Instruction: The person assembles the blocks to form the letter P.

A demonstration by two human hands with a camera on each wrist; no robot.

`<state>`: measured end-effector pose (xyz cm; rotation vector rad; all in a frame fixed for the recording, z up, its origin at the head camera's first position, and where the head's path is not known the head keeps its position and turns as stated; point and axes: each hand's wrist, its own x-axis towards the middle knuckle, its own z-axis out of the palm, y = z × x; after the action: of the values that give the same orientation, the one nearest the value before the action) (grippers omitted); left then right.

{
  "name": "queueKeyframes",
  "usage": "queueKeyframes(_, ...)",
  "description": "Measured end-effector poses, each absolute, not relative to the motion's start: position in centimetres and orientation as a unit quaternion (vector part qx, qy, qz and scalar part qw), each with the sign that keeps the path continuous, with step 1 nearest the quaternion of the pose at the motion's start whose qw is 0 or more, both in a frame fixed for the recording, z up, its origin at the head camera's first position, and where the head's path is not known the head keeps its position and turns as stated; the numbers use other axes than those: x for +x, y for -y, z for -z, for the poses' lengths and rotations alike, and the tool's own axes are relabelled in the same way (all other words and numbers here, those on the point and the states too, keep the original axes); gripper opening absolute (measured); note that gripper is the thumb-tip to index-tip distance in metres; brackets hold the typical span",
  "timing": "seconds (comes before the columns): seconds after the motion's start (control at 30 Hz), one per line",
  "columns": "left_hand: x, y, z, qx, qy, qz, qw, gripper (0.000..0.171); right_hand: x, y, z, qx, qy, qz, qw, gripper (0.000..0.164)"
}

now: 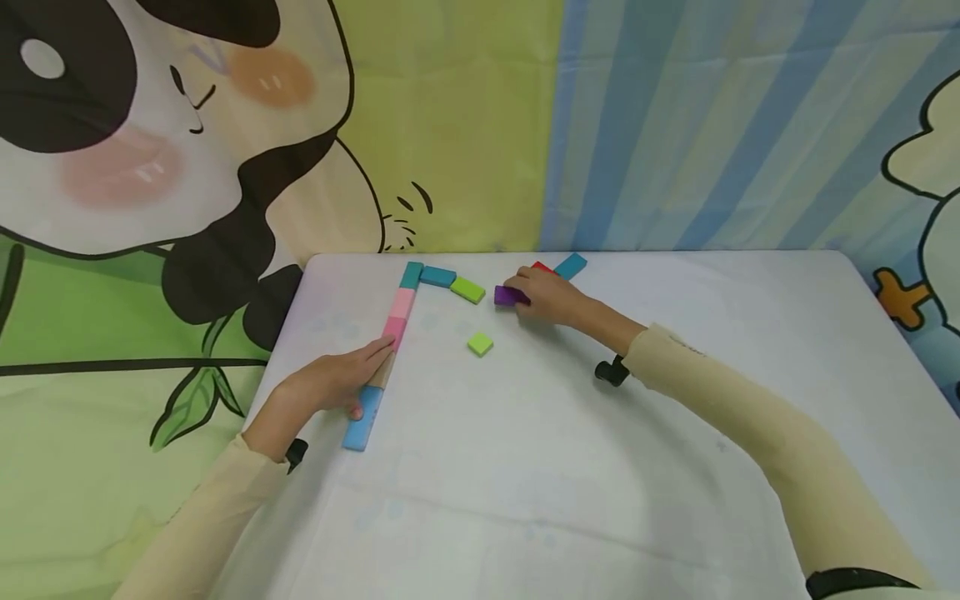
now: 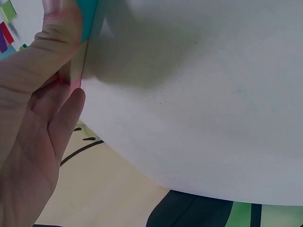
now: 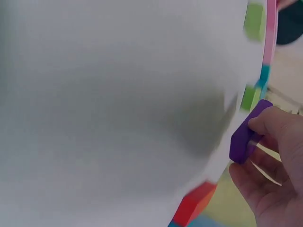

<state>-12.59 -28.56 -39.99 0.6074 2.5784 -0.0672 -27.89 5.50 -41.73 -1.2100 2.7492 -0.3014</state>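
My right hand pinches a purple block between thumb and fingers, just right of a green block. My left hand rests along a row of blocks, its fingers fairly straight. Its fingertips touch a pink block and its thumb lies at a light blue block, the near end of the row. Between them is a tan block, partly covered by the hand. A light pink block and a teal block make up the far end.
A blue block links the row's far end to the green block. Behind my right hand lie a red block, partly hidden in the head view, and another blue block. One small green block lies alone on the white table.
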Motion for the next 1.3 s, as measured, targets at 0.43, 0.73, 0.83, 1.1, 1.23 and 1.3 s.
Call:
queueKeyframes(0.43,-12.8,28.6,40.4,0.229,-0.943,0.023,0.238,0.115,-25.5,-3.3,43.6,-0.367,-0.915,0.145,0.086,0.046)
queueKeyframes(0.73,-12.9,28.6,40.1,0.212,-0.944,0.025,0.251,0.116,-25.6,-3.1,43.6,-0.369,-0.907,0.167,0.113,0.054)
queueKeyframes(0.83,-12.8,28.6,40.1,0.211,-0.944,0.021,0.252,0.116,-25.5,-3.0,43.7,-0.37,-0.907,0.167,0.11,0.053)
queueKeyframes(1.1,-12.8,28.8,40.3,0.205,-0.944,0.017,0.257,0.115,-25.4,-3.4,43.2,-0.36,-0.913,0.166,0.097,0.054)
queueKeyframes(1.23,-12.9,28.7,40.4,0.211,-0.944,0.019,0.254,0.116,-27.3,-6.0,42.5,-0.329,-0.926,0.165,0.078,0.047)
queueKeyframes(1.3,-12.9,28.7,40.4,0.212,-0.944,0.019,0.253,0.116,-28.9,-7.9,42.5,-0.322,-0.934,0.144,0.062,0.043)
